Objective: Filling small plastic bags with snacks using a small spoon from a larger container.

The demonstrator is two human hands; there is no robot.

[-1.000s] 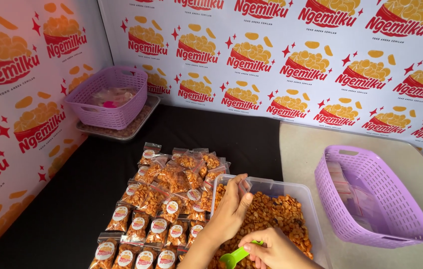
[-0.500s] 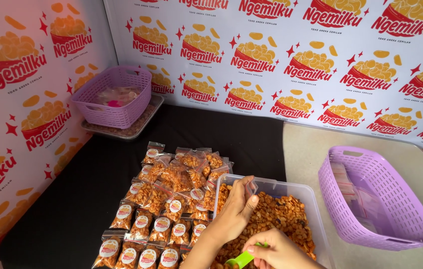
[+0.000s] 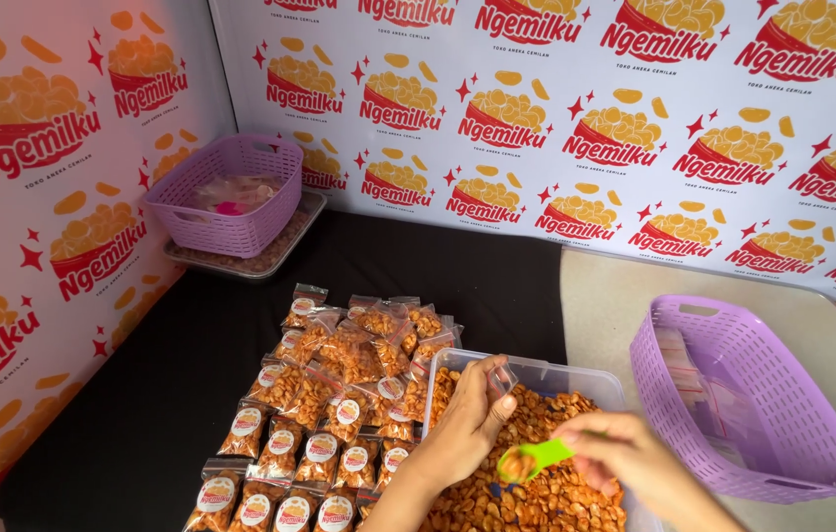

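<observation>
My left hand holds a small clear plastic bag open over a clear plastic tub full of orange-brown snack pieces. My right hand grips a green scoop loaded with snack pieces, its bowl just below my left thumb and the bag. To the left of the tub, several filled and labelled snack packets lie in rows on the black cloth.
A purple basket with empty bags stands tilted at the right on the beige surface. Another purple basket sits on a tray at the back left. Printed banner walls enclose the back and left.
My right hand has lifted the green scoop out of the snack pieces and brought it up, loaded, toward the bag. My left hand has stayed in place with the bag.
</observation>
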